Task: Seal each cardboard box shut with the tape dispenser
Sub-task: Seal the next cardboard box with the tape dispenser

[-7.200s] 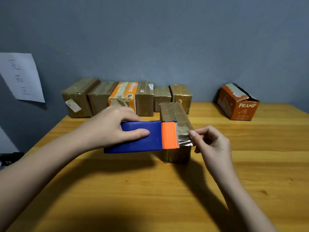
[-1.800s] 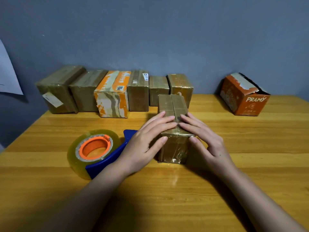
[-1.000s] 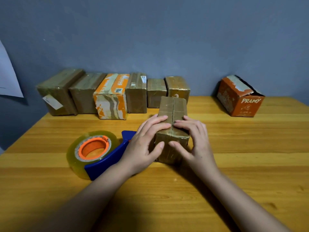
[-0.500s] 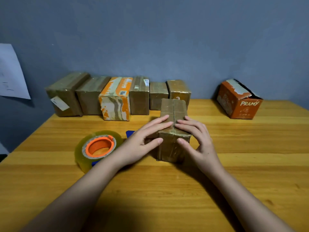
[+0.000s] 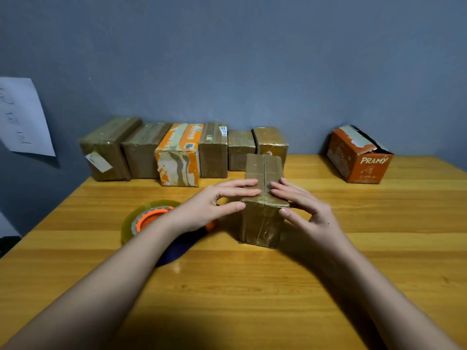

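brown taped box (image 5: 262,193), orange-and-clear tape roll (image 5: 144,218), orange pramy box (image 5: 358,157), yellow wood-grain table (image 5: 252,286), blue-grey wall (image 5: 252,59)

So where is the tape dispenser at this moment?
In the head view the tape dispenser lies on the table, left of the box being pressed, partly hidden under the left hand.

A wooden table (image 5: 328,286) of yellow-orange planks runs up against a blue-grey wall (image 5: 252,59). At about ten o'clock, a white sheet of paper (image 5: 22,117) bearing faint handwritten marks hangs tilted on the wall to the side of the table, its lower edge casting a shadow. A dark object (image 5: 8,245), too dim to identify, sits low at nine o'clock.
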